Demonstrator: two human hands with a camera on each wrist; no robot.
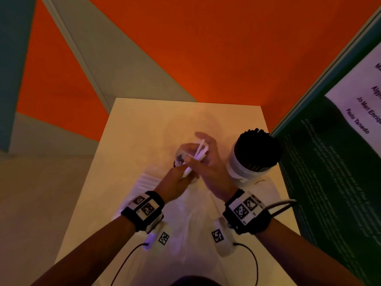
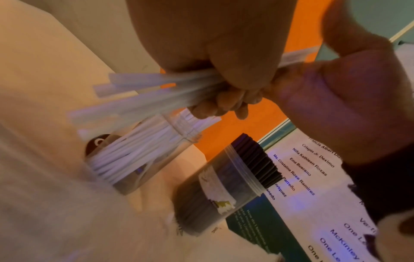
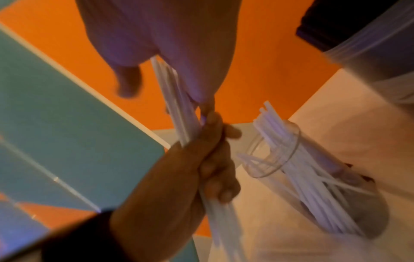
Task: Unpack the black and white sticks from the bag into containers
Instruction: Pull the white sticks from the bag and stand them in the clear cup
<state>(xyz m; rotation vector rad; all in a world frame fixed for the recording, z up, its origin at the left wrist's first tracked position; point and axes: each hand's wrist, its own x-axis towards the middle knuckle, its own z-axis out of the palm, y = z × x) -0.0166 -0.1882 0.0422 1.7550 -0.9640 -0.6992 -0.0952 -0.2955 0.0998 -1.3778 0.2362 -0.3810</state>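
A bundle of white sticks (image 1: 199,152) is held slanting just above a clear jar (image 1: 179,156) in the middle of the table. My left hand (image 1: 179,178) grips the bundle's lower part, fingers (image 2: 224,104) curled round it. My right hand (image 1: 208,159) holds the upper ends, with the thumb over them. The bundle (image 2: 156,92) fans out at its free end. Several white sticks (image 3: 313,186) stand in the clear jar (image 3: 277,141). To the right a second jar (image 1: 241,170) is packed with black sticks (image 1: 257,147). The clear plastic bag (image 1: 185,219) lies flat under my wrists.
The pale table (image 1: 134,131) is narrow, with an orange floor beyond its far edge. A dark green poster board (image 1: 329,172) with a white printed sheet stands right beside the black-stick jar. Wrist-camera cables hang over the near part of the table.
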